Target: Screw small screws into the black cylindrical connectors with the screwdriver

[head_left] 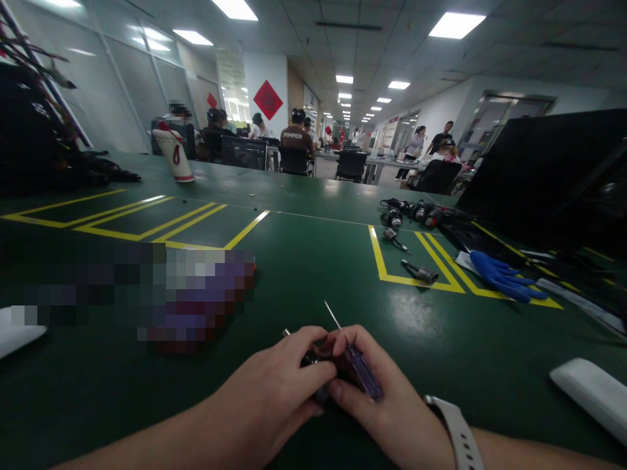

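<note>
My left hand [281, 385] is closed around a small dark part [309, 358] with a metal tip, low in the middle of the green table [304, 261]. My right hand [372, 385] touches it from the right and grips a thin screwdriver [360, 365] with a purple see-through handle. The screwdriver's metal shaft points up and to the left, away from me. A pale watch band [458, 434] sits on my right wrist. Most of the dark part is hidden by my fingers.
Yellow tape boxes mark the table. Small dark metal parts [420, 272] and a blue glove [504, 276] lie at the right, beside a black case [539, 176]. A white cup [174, 155] stands far left. A white object [592, 391] lies near right. Several people sit at desks behind.
</note>
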`<action>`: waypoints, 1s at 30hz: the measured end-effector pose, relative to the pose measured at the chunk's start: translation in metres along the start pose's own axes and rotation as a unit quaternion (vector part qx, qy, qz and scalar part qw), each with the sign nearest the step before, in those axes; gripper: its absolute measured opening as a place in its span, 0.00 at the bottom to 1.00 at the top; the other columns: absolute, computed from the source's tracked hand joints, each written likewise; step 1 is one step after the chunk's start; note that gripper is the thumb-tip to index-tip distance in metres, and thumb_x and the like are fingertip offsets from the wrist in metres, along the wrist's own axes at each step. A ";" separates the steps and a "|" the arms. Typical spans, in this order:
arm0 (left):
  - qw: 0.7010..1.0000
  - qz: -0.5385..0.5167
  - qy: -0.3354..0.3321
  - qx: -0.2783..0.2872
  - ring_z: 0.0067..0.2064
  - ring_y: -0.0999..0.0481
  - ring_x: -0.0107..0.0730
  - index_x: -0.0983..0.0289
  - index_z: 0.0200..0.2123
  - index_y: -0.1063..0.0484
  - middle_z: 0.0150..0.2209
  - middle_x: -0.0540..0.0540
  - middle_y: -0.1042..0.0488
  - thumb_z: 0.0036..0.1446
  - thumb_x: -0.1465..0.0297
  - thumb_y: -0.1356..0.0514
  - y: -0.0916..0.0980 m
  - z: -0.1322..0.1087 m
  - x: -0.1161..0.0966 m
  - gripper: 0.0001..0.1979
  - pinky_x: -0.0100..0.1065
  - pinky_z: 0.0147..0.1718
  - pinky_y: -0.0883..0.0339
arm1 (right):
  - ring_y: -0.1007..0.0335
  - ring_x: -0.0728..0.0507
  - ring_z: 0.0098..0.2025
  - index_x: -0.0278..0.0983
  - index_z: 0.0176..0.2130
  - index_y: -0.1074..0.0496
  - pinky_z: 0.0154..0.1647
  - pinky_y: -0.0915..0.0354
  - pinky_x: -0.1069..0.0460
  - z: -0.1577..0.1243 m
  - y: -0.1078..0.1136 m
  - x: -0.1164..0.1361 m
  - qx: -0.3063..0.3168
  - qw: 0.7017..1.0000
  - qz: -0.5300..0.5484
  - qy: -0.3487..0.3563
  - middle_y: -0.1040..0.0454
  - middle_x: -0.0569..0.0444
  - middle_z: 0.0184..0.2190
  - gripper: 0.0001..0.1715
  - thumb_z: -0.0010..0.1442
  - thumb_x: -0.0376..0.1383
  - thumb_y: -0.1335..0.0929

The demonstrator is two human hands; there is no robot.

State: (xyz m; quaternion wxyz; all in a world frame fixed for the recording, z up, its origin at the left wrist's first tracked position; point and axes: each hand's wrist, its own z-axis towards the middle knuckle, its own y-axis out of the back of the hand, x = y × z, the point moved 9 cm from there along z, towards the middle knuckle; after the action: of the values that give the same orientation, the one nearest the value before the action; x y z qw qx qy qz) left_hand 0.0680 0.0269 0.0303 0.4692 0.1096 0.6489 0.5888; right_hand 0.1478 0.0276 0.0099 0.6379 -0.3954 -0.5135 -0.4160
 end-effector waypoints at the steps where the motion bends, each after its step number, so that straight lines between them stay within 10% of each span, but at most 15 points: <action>1: 1.000 0.015 -0.001 0.008 0.47 0.30 0.40 0.54 0.45 0.31 0.51 0.54 0.33 0.50 0.78 0.43 0.000 -0.001 0.000 0.20 0.40 0.44 0.31 | 0.34 0.44 0.42 0.40 0.36 0.42 0.45 0.36 0.47 0.000 -0.001 0.000 0.003 1.000 0.001 -0.004 0.34 0.54 0.38 0.12 0.53 0.28 0.34; 15: 0.974 0.192 -0.120 0.024 0.43 0.28 0.41 0.64 0.43 0.30 0.42 0.59 0.26 0.56 0.79 0.50 0.009 0.001 -0.022 0.15 0.42 0.45 0.34 | 0.33 0.42 0.44 0.38 0.39 0.36 0.50 0.39 0.40 -0.003 0.011 -0.012 -0.045 0.991 -0.110 -0.064 0.31 0.52 0.39 0.16 0.51 0.23 0.37; 24: 0.997 0.022 0.023 -0.064 0.49 0.31 0.38 0.57 0.47 0.33 0.49 0.54 0.30 0.54 0.78 0.45 0.034 -0.004 0.019 0.18 0.41 0.48 0.36 | 0.32 0.43 0.45 0.38 0.44 0.32 0.50 0.38 0.45 -0.002 0.019 -0.012 -0.080 0.989 -0.063 -0.104 0.28 0.51 0.41 0.12 0.59 0.36 0.37; 30: 0.951 -0.231 0.172 -0.115 0.46 0.27 0.38 0.57 0.44 0.31 0.44 0.52 0.25 0.54 0.67 0.42 0.047 -0.002 0.053 0.13 0.37 0.43 0.33 | 0.34 0.47 0.27 0.35 0.31 0.28 0.30 0.37 0.51 0.003 0.036 0.012 -0.110 0.985 -0.122 -0.052 0.30 0.54 0.23 0.20 0.58 0.48 0.37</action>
State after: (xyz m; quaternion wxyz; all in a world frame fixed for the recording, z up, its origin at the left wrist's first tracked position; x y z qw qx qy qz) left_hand 0.0187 0.0752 0.0457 0.4832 -0.2014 0.6550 0.5449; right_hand 0.1825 0.0410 0.0189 0.5072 -0.4188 -0.5417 -0.5235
